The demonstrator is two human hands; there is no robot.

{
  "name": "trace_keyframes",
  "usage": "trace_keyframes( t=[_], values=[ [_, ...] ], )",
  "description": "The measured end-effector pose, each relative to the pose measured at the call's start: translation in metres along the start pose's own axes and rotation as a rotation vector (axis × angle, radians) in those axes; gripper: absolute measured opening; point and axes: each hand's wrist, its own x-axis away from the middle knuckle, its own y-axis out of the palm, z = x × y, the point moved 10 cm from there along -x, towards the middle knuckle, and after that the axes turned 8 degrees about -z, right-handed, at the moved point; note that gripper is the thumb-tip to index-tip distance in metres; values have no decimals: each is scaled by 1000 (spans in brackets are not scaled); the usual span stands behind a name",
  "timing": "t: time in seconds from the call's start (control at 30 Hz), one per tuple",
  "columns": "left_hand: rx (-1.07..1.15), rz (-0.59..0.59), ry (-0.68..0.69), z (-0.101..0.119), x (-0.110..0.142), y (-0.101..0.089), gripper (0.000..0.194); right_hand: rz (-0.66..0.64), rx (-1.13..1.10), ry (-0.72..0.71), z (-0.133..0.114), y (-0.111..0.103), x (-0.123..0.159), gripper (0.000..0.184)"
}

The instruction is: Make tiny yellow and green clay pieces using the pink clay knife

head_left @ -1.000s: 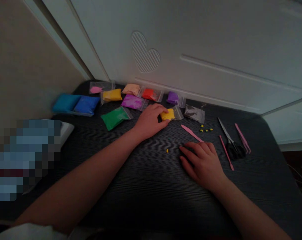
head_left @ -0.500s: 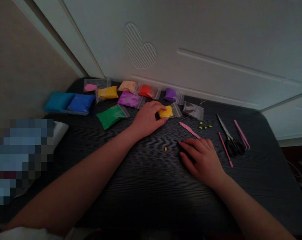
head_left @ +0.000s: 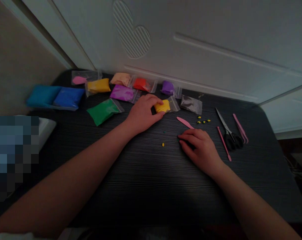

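My left hand [head_left: 144, 112] has its thumb and fingers around the near end of a small clear zip bag of yellow modelling clay [head_left: 163, 106], lying on the dark table. My right hand [head_left: 200, 146] rests on the table, fingers bent, with a narrow gap between thumb and forefinger and nothing visible in it. Just beyond it lies a pink plastic clay knife [head_left: 184, 122], its near end hidden by the fingers. Between the hands are a tiny yellow piece [head_left: 163, 144] and a tinier green speck [head_left: 164, 132]. Several small yellow-and-green pieces [head_left: 203, 122] sit past the right hand.
Bags of green [head_left: 103, 111], magenta [head_left: 122, 93], red [head_left: 141, 84], purple [head_left: 167, 87], blue [head_left: 69, 97] and dark clay [head_left: 191, 104] line the back and left. Scissors [head_left: 226, 126], a thin pink tool [head_left: 224, 144] and pink tweezers [head_left: 240, 127] lie right. A white panel [head_left: 203, 63] stands behind.
The view has shifted slightly, so everything appears a little higher and further left. My right thumb and forefinger have come closer together. The left hand stays at the yellow bag.
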Motion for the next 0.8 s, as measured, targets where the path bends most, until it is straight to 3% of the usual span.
trace_keyframes(
  t=[0.8],
  values=[
    [26, -24, -17, -1, 0, 2, 28, -25, 14, -41, -13, 1, 4, 19]
  ],
)
